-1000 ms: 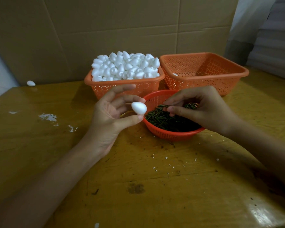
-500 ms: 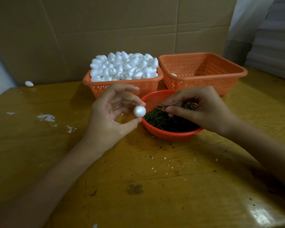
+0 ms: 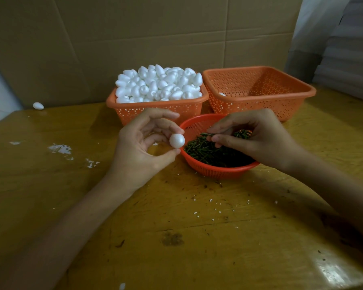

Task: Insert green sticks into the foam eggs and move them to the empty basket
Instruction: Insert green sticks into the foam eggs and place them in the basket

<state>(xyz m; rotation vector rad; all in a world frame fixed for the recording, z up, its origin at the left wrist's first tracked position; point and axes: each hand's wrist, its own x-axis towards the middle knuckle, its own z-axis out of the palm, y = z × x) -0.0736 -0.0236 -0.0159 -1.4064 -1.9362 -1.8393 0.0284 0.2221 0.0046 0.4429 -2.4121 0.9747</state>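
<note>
Left hand (image 3: 140,149) pinching white foam egg (image 3: 177,140); right hand (image 3: 258,139) beside it pinching thin green stick (image 3: 204,134) over round orange mesh basket (image 3: 218,171)

Open room lies on the near half of the table (image 3: 176,237), between the forearms. Ahead, the round stick basket (image 3: 218,170) blocks the middle, with the heaped egg basket (image 3: 155,110) and the square basket (image 3: 260,105) close together behind it, against the cardboard wall (image 3: 155,38). The square basket's top is open from above.
</note>
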